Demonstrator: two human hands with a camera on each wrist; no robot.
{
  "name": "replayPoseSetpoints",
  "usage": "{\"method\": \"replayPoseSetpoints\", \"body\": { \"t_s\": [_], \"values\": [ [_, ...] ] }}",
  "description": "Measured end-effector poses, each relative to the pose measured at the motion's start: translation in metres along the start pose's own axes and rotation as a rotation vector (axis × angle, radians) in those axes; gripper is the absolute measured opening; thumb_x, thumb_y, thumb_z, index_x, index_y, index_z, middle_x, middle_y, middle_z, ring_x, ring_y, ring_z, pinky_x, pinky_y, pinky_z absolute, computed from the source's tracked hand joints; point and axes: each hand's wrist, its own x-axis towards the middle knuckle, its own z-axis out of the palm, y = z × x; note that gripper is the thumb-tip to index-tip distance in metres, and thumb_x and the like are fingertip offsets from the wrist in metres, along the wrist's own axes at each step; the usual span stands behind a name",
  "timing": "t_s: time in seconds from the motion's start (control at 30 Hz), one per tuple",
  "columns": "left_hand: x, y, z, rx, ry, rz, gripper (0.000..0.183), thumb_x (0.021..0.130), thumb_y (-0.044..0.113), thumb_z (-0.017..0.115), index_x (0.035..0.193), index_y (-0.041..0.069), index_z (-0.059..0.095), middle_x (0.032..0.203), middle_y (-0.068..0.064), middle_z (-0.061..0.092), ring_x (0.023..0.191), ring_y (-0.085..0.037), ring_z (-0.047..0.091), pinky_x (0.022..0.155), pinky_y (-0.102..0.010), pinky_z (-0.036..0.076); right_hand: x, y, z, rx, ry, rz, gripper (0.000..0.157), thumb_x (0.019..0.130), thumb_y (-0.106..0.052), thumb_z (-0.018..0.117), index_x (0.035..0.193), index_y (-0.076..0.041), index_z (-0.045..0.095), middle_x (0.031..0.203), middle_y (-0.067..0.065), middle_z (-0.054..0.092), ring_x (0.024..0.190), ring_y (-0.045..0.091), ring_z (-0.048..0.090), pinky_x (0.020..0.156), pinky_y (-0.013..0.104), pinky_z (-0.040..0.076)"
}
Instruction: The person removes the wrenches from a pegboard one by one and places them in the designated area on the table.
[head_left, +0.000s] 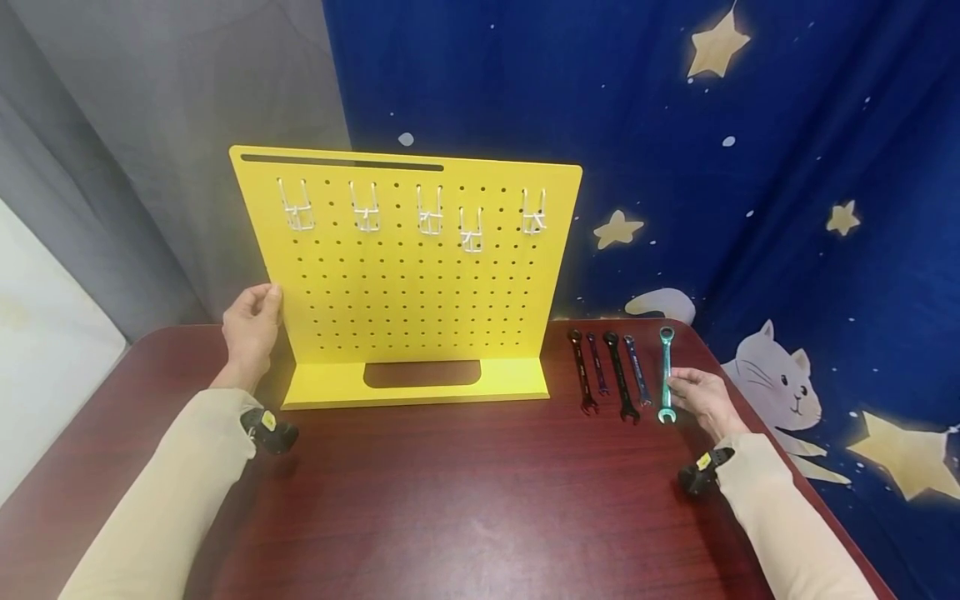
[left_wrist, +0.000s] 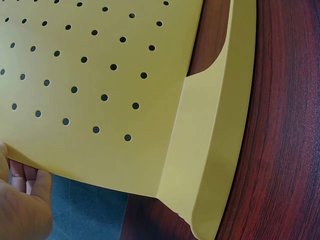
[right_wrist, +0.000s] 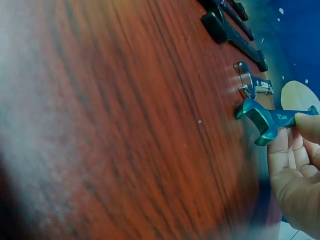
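Note:
A yellow pegboard (head_left: 420,292) stands upright on its flat base, with several white wire hooks (head_left: 366,218) along its upper part. At its left edge my left hand (head_left: 251,329) pinches the board, thumb in front and fingers behind, as the left wrist view confirms. On the far right, my right hand (head_left: 703,398) holds a teal combination wrench (head_left: 666,375) between thumb and fingers. The open end of that wrench points toward me in the right wrist view. Beside it on the table lie a blue wrench (head_left: 637,371) and a long black wrench (head_left: 620,377).
Farther left in that row are a small purple wrench (head_left: 597,364) and a dark reddish wrench (head_left: 581,372). Everything stands on a dark red wood-grain table (head_left: 465,492). Grey (head_left: 180,100) and blue starry (head_left: 510,75) curtains hang behind it.

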Motion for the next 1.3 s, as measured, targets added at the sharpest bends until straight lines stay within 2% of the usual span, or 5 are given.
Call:
{"method": "replayPoseSetpoints", "body": {
  "t_s": [0.1,0.43,0.77,1.1,1.3],
  "values": [
    [0.000,0.001,0.000,-0.013,-0.002,0.001,0.024,0.092,0.045,0.053,0.106,0.025,0.058,0.089,0.015,0.053,0.090,-0.002,0.052,0.102,-0.033,0.042,0.002,0.002,-0.001,-0.007,-0.010,0.009,0.032,0.095,-0.005,0.051,0.118,0.016,0.045,0.076,-0.014,0.059,0.071,-0.003,0.058,0.065,0.016,0.052],
    [-0.002,0.003,0.001,-0.058,0.026,0.039,0.010,0.092,0.041,0.056,0.091,0.031,0.056,0.082,0.015,0.053,0.080,-0.001,0.049,0.074,-0.017,0.040,0.010,0.002,-0.003,-0.070,-0.030,0.063,0.036,0.094,-0.004,0.050,0.122,0.018,0.043,0.076,-0.013,0.058,0.071,-0.004,0.058,0.065,0.016,0.052],
    [0.000,0.001,0.000,-0.025,0.016,0.023,0.016,0.092,0.044,0.055,0.096,0.030,0.057,0.083,0.016,0.053,0.082,0.000,0.050,0.076,-0.016,0.041,0.014,-0.005,-0.002,-0.187,-0.035,0.142,0.036,0.094,-0.004,0.050,0.123,0.017,0.046,0.082,-0.004,0.059,0.069,-0.002,0.058,0.064,0.018,0.053],
    [-0.001,0.002,-0.001,-0.020,-0.014,0.000,0.023,0.092,0.046,0.053,0.105,0.027,0.058,0.088,0.017,0.053,0.086,0.001,0.051,0.098,-0.030,0.043,0.016,-0.009,0.000,-0.265,-0.022,0.142,0.033,0.093,-0.005,0.052,0.118,0.016,0.050,0.087,0.003,0.062,0.067,-0.001,0.058,0.063,0.018,0.053],
    [0.001,0.002,0.000,-0.032,-0.006,0.002,0.020,0.092,0.045,0.054,0.102,0.027,0.058,0.088,0.016,0.053,0.086,0.001,0.051,0.098,-0.029,0.042,0.018,-0.009,0.001,-0.298,-0.001,0.139,0.031,0.092,-0.005,0.053,0.115,0.015,0.052,0.090,0.007,0.061,0.067,0.002,0.056,0.062,0.019,0.053]
  ]
}}
